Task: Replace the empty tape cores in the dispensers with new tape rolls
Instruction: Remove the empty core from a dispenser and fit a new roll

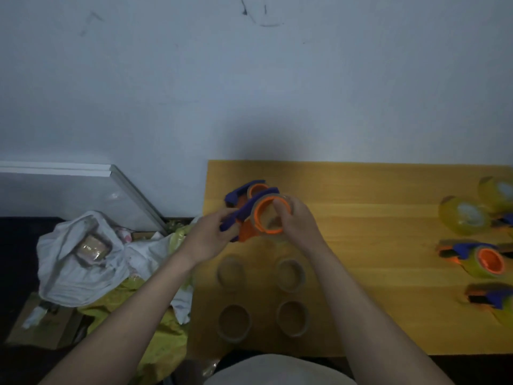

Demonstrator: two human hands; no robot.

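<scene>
— What did the held dispenser (251,218) look like?
— Purple handle, orange hub, raised above the wooden table's left end, a thin ring round its hub. A second dispenser (247,193) lay just behind it.
— And the empty cores (234,319)?
— Four brown cardboard rings lay flat in a square near the front edge.
— The new rolls (464,215)?
— Two yellowish clear ones sat at the far right, with loaded dispensers (481,258) in front of them.
</scene>
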